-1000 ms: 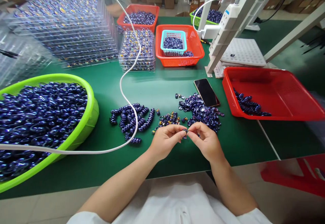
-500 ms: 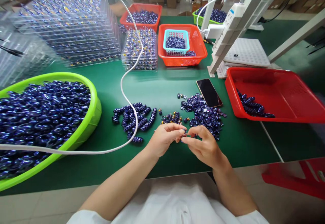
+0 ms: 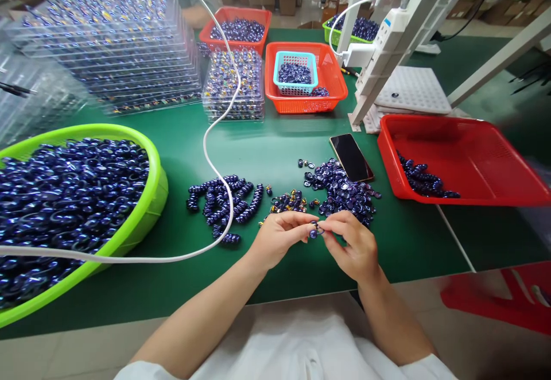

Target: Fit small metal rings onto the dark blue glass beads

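Note:
In the head view, my left hand (image 3: 278,237) pinches a small shiny dark-blue bead-like piece (image 3: 313,233) between thumb and fingers. My right hand (image 3: 353,246) has its thumb and forefinger closed at the same piece, from the right; its exact shape is partly hidden by the fingertips. Just beyond the hands lies a pile of loose dark-blue round pieces (image 3: 344,192). To its left are small blue-and-gold pieces (image 3: 289,201). Further left, ridged rows of stacked dark-blue rings (image 3: 249,210) rest on the green table (image 3: 275,153).
A green basket (image 3: 158,187) full of dark-blue rings stands at left, a white cable (image 3: 206,144) crossing it. A phone (image 3: 352,157) lies near a red tray (image 3: 482,156). Behind are an orange basket (image 3: 306,104), stacked clear trays (image 3: 142,64) and a power strip (image 3: 381,53).
My right fingertips have come together at the piece beside my left fingers, where they were spread before. More of the dark-blue piece now shows. The whole view has shifted slightly.

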Demonstrator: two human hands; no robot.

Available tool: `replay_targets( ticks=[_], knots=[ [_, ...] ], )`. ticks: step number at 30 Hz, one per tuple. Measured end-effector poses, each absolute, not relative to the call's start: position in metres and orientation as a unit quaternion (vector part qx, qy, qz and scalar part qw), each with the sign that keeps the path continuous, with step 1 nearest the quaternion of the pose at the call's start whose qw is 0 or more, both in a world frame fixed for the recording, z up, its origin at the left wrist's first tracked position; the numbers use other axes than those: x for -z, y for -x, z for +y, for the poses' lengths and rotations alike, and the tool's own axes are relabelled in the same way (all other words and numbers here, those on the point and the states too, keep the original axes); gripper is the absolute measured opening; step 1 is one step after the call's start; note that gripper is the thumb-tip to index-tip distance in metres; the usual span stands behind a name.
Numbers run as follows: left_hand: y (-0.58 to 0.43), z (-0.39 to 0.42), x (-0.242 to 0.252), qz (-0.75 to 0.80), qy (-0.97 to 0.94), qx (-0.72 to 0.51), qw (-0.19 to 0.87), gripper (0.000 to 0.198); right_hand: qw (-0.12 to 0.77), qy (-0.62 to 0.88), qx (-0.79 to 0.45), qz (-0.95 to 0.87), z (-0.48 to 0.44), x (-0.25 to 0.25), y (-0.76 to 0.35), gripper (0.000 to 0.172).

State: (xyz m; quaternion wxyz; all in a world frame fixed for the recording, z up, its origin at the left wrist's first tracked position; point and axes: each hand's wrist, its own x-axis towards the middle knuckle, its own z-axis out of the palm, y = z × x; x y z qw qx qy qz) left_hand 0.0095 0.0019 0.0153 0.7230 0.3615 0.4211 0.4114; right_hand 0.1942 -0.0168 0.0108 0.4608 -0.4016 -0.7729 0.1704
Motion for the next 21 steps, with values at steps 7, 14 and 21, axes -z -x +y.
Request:
replay_targets(
  ticks=[7,14,21],
  knots=[
    [-0.0108,0.0010,-0.0200,0.430,-0.364,-0.417,0.713,0.017,0.472,0.397,-0.158,-0.771,-0.0153,-0.0098,-0.1931,0.035],
    [-0.0124,0.0001,-0.0197,0.447,-0.359,-0.423,0.702,0.018,0.476,0.404,-0.158,-0.765,-0.0145,-0.0093,-0.1927,0.034],
    [-0.0138,-0.0017,-0.0195,0.440,-0.366,-0.434,0.696,0.017,0.477,0.405,-0.156,-0.764,-0.0146,-0.0105,-0.1927,0.032]
  ],
)
